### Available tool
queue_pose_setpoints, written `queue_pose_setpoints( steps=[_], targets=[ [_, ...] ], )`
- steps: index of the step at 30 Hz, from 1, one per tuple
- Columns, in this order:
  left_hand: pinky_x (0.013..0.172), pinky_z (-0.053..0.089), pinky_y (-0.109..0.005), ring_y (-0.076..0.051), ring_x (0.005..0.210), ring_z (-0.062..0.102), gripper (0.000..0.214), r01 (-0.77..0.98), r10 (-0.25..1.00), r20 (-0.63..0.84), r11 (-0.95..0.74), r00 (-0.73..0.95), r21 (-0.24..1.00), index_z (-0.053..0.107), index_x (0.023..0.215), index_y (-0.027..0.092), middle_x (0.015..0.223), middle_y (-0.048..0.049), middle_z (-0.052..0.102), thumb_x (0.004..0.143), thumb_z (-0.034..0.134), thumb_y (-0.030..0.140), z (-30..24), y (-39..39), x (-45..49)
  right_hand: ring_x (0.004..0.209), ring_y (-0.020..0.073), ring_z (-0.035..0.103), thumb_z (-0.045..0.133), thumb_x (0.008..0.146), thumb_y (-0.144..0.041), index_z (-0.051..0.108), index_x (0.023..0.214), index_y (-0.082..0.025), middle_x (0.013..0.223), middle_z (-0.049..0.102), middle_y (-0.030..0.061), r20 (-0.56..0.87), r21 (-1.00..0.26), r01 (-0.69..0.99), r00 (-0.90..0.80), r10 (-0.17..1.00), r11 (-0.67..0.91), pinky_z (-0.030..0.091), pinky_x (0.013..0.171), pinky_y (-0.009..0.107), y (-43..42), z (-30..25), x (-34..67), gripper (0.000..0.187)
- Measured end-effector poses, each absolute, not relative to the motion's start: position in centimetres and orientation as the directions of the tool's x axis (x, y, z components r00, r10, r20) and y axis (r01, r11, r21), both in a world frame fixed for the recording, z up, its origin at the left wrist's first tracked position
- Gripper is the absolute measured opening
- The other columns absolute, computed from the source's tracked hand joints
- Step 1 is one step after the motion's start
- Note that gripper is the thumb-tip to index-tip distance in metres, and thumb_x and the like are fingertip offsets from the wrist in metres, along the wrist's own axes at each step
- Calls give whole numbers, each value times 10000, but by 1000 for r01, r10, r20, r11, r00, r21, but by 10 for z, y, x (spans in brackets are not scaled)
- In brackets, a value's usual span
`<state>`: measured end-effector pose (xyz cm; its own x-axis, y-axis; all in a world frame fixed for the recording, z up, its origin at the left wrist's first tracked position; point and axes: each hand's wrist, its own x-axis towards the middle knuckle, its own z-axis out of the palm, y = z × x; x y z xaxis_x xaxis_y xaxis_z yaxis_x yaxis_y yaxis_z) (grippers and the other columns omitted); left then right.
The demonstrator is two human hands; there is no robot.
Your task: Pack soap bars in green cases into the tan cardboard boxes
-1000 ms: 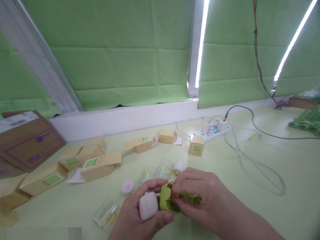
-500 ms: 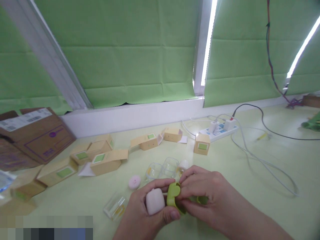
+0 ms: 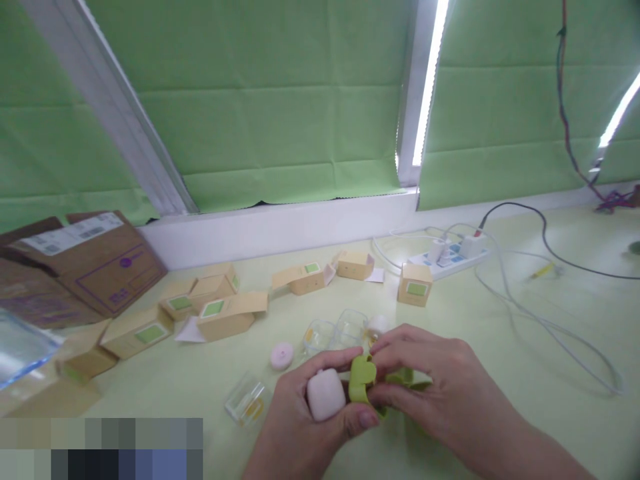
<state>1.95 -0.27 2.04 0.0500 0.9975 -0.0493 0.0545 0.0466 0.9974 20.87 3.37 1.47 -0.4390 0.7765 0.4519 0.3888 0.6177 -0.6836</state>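
Observation:
My left hand [image 3: 305, 423] is wrapped round a small white rounded case [image 3: 326, 395], like one for earbuds. Its fingertips and thumb reach to a lime-green cover [image 3: 362, 379] just right of the case. My right hand [image 3: 430, 380] pinches the cover from the other side; part of its green shows behind the fingers. The white case and the cover are apart. Beyond the hands stand clear plastic boxes [image 3: 351, 327], with a white rounded piece [image 3: 378, 325] beside them. A pale pink disc [image 3: 281, 357] and a clear box with a yellow piece inside [image 3: 248, 401] lie left.
Several small tan cartons [image 3: 233, 316], some with open flaps, stretch across the table's left and middle. One closed carton [image 3: 415, 285] stands near a white power strip [image 3: 450, 258] with plugs. Loose cables [image 3: 565, 327] cross the right side. A large cardboard box [image 3: 115, 267] stands far left.
The view has shifted slightly, so the table's contents appear further right. Both hands keep their grip, and the green cover has turned a little between them.

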Motion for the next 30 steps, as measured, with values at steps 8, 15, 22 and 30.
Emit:
queue_pose_setpoints(
  steps=[8,15,22,30],
  targets=[
    [628,532,-227,-146,691,658,436,-37,999,-10,8,-33,999,785,987,208,830,-1,777,568,898,249,18,-3,19,891,193,694,682,912,-178,794,877,-288,813,792,-27,475,-704,260,-519,711,661,566,863,306,36,25,212,161],
    [658,522,-224,-157,738,658,448,-5,999,8,-8,47,1000,779,1002,202,868,-7,777,568,891,190,11,-3,22,845,183,681,654,922,-157,750,753,-248,738,747,-15,429,-695,266,-593,682,668,568,784,291,38,16,207,215],
    [657,512,-225,-144,714,646,436,-54,1000,10,-8,25,999,770,1032,216,850,0,762,620,901,275,13,-3,19,877,209,698,681,906,-284,729,969,-253,961,749,41,466,-726,348,-385,797,593,585,770,328,31,16,210,84],
    [727,538,-260,-199,834,711,464,-253,995,25,0,96,967,764,1040,231,931,-45,792,632,914,394,7,-2,16,1034,206,692,843,767,-375,556,1344,-403,1190,717,-27,324,-782,317,-530,784,537,547,992,375,24,19,209,645]
  ],
)
